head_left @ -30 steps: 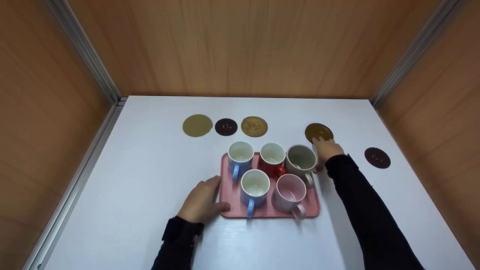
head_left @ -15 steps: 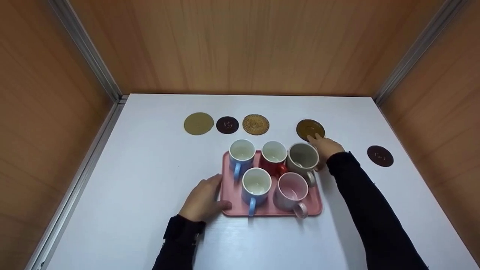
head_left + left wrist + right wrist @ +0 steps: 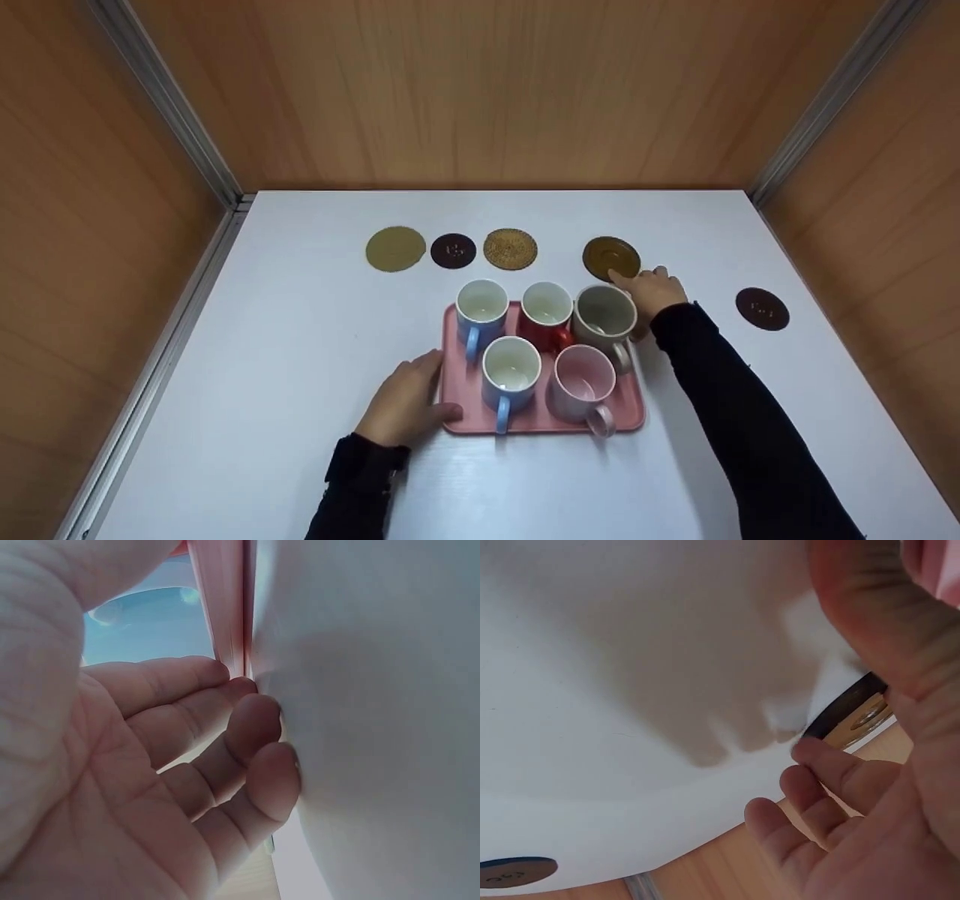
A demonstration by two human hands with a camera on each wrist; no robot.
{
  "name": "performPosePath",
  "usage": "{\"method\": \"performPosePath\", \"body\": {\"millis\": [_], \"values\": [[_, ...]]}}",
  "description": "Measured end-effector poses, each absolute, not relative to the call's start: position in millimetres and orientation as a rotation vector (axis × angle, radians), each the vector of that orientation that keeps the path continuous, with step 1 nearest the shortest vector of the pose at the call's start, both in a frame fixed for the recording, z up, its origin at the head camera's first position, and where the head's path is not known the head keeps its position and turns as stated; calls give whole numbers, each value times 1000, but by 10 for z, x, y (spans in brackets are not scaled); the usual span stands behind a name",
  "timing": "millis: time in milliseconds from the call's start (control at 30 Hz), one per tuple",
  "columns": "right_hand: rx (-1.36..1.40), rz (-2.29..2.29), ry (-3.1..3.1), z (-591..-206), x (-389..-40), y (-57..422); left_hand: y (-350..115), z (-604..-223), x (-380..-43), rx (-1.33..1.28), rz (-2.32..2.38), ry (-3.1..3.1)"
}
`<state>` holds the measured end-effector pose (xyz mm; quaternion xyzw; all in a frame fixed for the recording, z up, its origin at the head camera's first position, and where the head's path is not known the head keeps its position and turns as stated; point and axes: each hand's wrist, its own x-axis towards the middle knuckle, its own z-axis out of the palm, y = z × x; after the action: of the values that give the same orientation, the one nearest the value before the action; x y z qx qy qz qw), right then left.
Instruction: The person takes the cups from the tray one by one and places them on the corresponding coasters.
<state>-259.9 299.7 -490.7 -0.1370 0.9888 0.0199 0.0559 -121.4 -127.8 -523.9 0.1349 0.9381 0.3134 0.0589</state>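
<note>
A pink tray [image 3: 466, 397] bears several mugs: a light blue mug [image 3: 476, 330] and a red mug [image 3: 536, 334] at the back, a grey mug [image 3: 596, 343] at back right, another light blue mug [image 3: 499, 394] and a pink mug [image 3: 570, 397] in front. My left hand [image 3: 401, 401] rests at the tray's left edge, fingers loosely bent, thumb over the rim. With its forefinger, my right hand [image 3: 654, 292] touches the near edge of a round olive-brown coaster [image 3: 611, 255] behind the grey mug. The other right fingers [image 3: 769, 821] are spread and hold nothing.
In a row at the back lie an olive coaster [image 3: 396, 249], a dark brown coaster [image 3: 453, 251] and a woven tan coaster [image 3: 510, 249]. Another dark brown coaster [image 3: 762, 309] lies far right. Wooden panels [image 3: 480, 90] wall the white table [image 3: 262, 337].
The olive-brown coaster has slid left and slightly back across the table, with my right forefinger on it. My left hand and the tray have stayed in place.
</note>
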Motion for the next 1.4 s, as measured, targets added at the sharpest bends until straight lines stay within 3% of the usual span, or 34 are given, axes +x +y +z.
{"method": "performPosePath", "body": {"millis": [933, 1400], "values": [[-580, 104, 2994, -4791, -2611, 2842, -1266, -5236, -1199, 411, 944, 2827], [-469, 54, 2915, -4712, -2665, 2794, -1269, -5242, -1216, 461, 962, 2829]]}}
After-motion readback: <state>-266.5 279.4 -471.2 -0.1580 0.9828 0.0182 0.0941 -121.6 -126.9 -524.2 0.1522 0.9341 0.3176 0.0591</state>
